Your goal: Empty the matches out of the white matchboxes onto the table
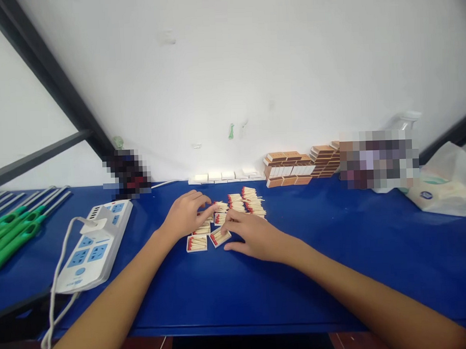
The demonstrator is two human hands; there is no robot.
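Several white matchbox trays filled with red-tipped matches stand close together on the blue table (pixel 176 293). My right hand (pixel 258 237) reaches in from the right, its fingertips on a slanted matchbox tray (pixel 217 238) and its thumb by the tray's lower edge. To the left of that lies another filled tray (pixel 197 243), set squarer to the table. My left hand (pixel 184 215) is over the left side of the group, fingers loosely stretched and thumb apart, and its fingertips partly hide the trays behind. Rows of loose matches (pixel 253 200) lie farther back.
Along the wall are white empty-looking trays (pixel 221 177) and stacked brown matchbox sleeves (pixel 289 180). On the left are a power strip (pixel 106 255) with a cable and green-handled lighters (pixel 21 227). A tissue pack (pixel 440 192) is at the right.
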